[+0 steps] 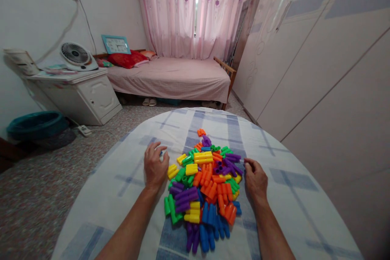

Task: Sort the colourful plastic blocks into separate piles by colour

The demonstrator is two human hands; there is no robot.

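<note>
A heap of plastic building pieces shaped like joined tubes lies on the round table [292, 211], between my two hands. Yellow pieces [203, 157], orange pieces [224, 193], purple pieces [186, 200], green pieces [172, 208] and blue pieces [210, 215] are mixed together. My left hand [155, 165] rests at the heap's left edge, fingers curved and apart; a small blue spot [161, 153] shows between them, too small to name. On the right, my right hand [256, 178] lies beside the purple tubes [233, 164], its fingers loosely bent with nothing visible in them.
A blue-and-white checked cloth covers the table. Beyond it stands a bed [173, 75] with a pink sheet. To the left are a white cabinet [97, 97], a fan [76, 53] and a teal-lined bin [38, 126]. A white wardrobe [319, 69] runs along the right.
</note>
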